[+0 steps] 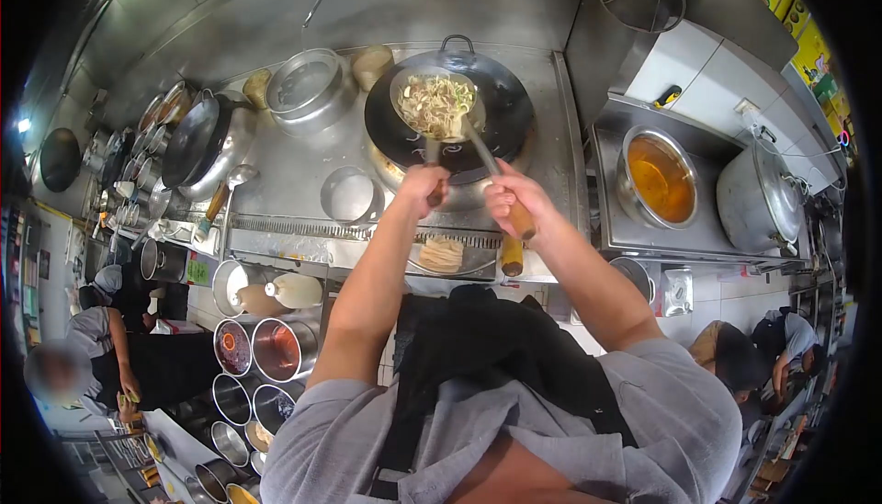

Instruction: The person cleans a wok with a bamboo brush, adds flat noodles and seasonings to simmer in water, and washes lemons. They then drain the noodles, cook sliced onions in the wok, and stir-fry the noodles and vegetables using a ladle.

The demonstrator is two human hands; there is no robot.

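Observation:
Before me a large black wok [510, 104] sits on the steel stove. Over it is a round strainer or ladle heaped with noodles and bits of vegetable [436, 104]. My left hand [424, 189] is closed around its handle, just at the wok's near edge. In my right hand [519, 201] is the wooden handle [522, 221] of a metal utensil [482, 147], whose far end reaches the noodles and is hidden among them. A few loose strands lie in the wok. Below my hands, a folded pale cloth [441, 254] rests near the stove's front edge.
An empty round pot [349, 194] stands left of the wok, with a lidded steel pot [308, 90] behind. A bowl of orange liquid [660, 178] and a tall pot [755, 193] are right. Sauce containers [280, 348] stand lower left. Co-workers [129, 348] [781, 343] are on both sides.

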